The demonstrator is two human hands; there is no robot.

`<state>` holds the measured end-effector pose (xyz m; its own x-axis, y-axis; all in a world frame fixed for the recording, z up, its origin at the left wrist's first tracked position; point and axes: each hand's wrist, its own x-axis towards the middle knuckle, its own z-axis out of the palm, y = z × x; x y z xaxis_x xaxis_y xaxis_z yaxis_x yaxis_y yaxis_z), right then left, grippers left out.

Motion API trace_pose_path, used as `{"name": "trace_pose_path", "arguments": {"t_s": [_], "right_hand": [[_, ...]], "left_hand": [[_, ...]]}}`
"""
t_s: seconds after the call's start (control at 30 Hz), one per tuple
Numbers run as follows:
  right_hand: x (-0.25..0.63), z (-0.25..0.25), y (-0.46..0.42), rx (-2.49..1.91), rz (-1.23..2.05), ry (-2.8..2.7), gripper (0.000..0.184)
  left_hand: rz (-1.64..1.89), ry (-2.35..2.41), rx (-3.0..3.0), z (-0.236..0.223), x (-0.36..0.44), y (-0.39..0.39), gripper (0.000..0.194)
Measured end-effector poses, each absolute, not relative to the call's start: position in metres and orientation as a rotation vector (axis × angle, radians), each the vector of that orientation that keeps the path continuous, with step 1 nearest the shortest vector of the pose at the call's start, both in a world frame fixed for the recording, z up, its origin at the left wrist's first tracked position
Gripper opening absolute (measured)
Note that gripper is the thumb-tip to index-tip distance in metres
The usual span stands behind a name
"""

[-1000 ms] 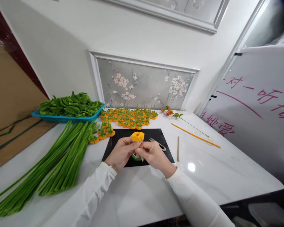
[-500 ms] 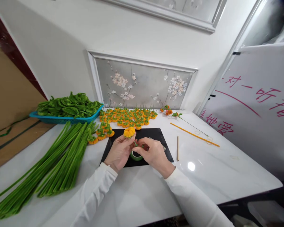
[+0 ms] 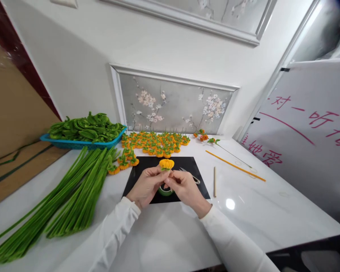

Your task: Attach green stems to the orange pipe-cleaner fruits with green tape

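Observation:
A yellow-orange pipe cleaner flower [image 3: 166, 164] with green beneath its head is held upright over a black mat [image 3: 138, 172]. My left hand [image 3: 147, 185] is closed, pinching just under the flower head. Against it, my right hand [image 3: 187, 190] is closed too, its thumb and fingertips at the flower's short stem. Most of that stem is hidden by the fingers. Below the hands, a roll of green tape [image 3: 164, 191] lies on the mat, partly covered. Scissors [image 3: 197, 180] lie on the mat behind my right hand.
A blue tray [image 3: 73, 144] heaped with green looped pieces stands at the back left. Green pipe cleaners [image 3: 73, 196] lie in front of it. Several orange flowers [image 3: 155, 145] stand behind the mat. To the right are a wooden stick [image 3: 214, 182], an orange pipe cleaner [image 3: 235, 165] and a finished stem [image 3: 214, 140].
The flower has moved right and turned more upright. My right hand has come in against my left at the stem. The scissors show more now, and the view has shifted slightly.

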<state>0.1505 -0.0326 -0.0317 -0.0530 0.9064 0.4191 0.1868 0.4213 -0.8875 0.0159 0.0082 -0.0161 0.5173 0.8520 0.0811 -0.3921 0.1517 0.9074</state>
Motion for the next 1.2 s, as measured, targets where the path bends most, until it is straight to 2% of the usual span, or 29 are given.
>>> {"name": "trace_pose_path", "arguments": {"t_s": [0.17,0.47,0.63,0.9,1.2], "right_hand": [[0.150,-0.029,-0.035,-1.043,0.788,-1.577,0.026],[0.150,-0.027,-0.036,-1.142,0.544,-1.765,0.026],[0.153,-0.026,-0.036,-1.078,0.566,-1.692,0.019],[0.152,-0.032,-0.034,-1.114,0.640,-1.627,0.019],[0.143,-0.035,-0.033,-1.364,0.038,-1.622,0.019]], "left_hand": [[0.936,0.487,1.076,-0.017,0.016,0.008,0.018],[1.001,0.534,1.040,-0.014,0.018,0.007,0.016],[1.025,0.586,0.987,-0.010,0.019,0.005,0.018],[1.091,0.675,1.056,-0.013,0.023,0.001,0.018],[1.129,0.676,0.928,-0.018,0.027,0.002,0.019]]}}
